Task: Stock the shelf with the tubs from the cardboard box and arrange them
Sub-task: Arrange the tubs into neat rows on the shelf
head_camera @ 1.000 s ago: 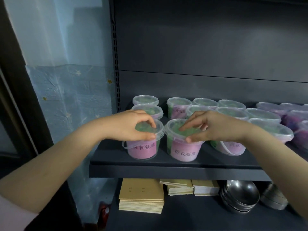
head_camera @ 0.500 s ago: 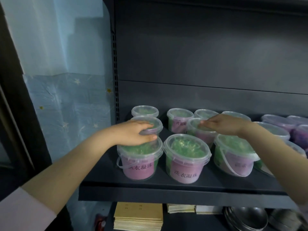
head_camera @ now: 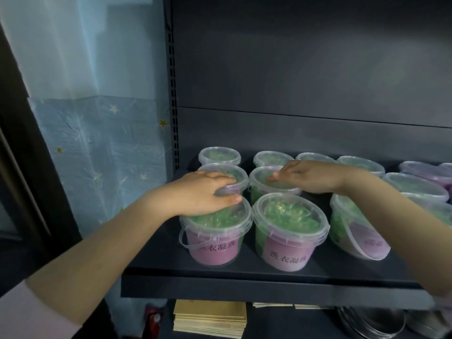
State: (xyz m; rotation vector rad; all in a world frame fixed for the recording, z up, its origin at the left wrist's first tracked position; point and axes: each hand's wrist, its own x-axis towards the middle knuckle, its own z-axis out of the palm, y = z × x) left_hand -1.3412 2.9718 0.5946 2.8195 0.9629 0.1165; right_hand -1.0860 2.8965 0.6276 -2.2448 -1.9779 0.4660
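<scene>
1. The tubs (head_camera: 291, 231) stood in close rows on the dark shelf (head_camera: 244, 285), lids on, pink labels facing out along the front; the cardboard box was out of view.
2. The left hand (head_camera: 200, 192) gripped the second-row left tub (head_camera: 226, 183) at its lid rim; its fingers (head_camera: 220, 175) curled over the top and the thumb pressed against the near edge, just above the front-left tub (head_camera: 215, 238).
3. The right hand (head_camera: 310, 177) lay on the lid of the second-row neighbour tub (head_camera: 266, 189); its fingers (head_camera: 283, 172) were nearly straight, touching the lid and holding nothing.
4. The tubs looked like thin clear plastic packed with green beads; probably moderately heavy, stiff at the rim, springy in the wall, and smooth enough to slip.
5. A lift by the lid alone might pop it off; a hold round the wall just under the rim seemed safer, or the thin bail handle (head_camera: 183, 241) hanging at the front.
6. With neighbours nearly touching, sliding seemed kinder than lifting; a careless nudge could shove the row askew.
</scene>
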